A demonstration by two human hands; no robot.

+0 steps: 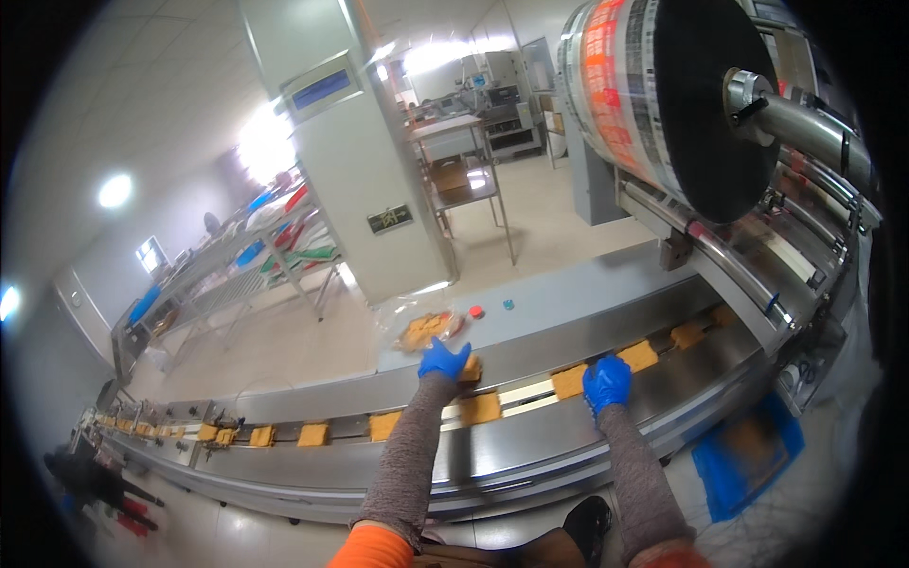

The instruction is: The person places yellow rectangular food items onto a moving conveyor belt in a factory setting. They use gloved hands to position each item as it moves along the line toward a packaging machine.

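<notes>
My left hand (442, 359), in a blue glove, reaches over the far side of a conveyor (530, 393). Its fingers close on an orange-yellow food block (471, 369), which sits off the line of blocks. Just beyond lies a clear plastic bag (431, 328) with several similar pieces in it. My right hand (607, 382), gloved too, is curled low over the belt. One rectangular block (569, 381) touches its left side and another block (639, 356) lies just to its right. Whatever its fingers grip is hidden. Below my left hand, one more block (480, 408) rests on the belt.
Spaced blocks (313, 434) line the belt toward the far left. A large printed film roll (625, 90) hangs over the right end. Red (476, 311) and blue (508, 305) small caps lie on the ledge behind. A blue-lined crate (748, 456) stands at lower right.
</notes>
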